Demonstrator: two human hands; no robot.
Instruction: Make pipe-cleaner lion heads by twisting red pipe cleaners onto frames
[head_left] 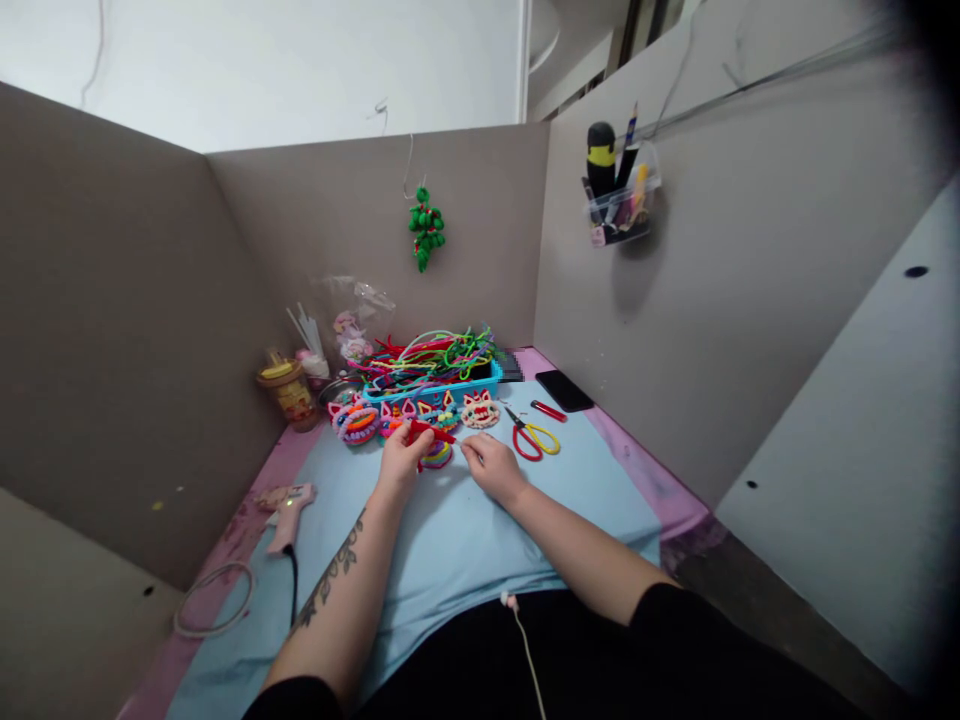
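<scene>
My left hand (pixel 405 458) is closed around a slender red piece (pixel 442 434), its kind too small to make out. Its pale tip points right, toward the pinched fingers of my right hand (pixel 491 466). What those fingers hold is hidden. Just below the red piece lies a small rainbow-striped fuzzy piece (pixel 436 456). Behind my hands stand several fuzzy animal-faced rings with ears, among them a purple and orange one (pixel 354 422) and a cream one (pixel 480 410). Right of my right hand lie open scissors (pixel 531 438) with one red and one yellow handle.
A blue basket (pixel 431 392) overflows with coloured pipe cleaners. To the right are a red cutter (pixel 549 411) and a black phone (pixel 564 390). A pink glue gun (pixel 287 515) with its cable lies at left, near a lidded cup (pixel 290 397). Grey partitions (pixel 480 230) enclose the table.
</scene>
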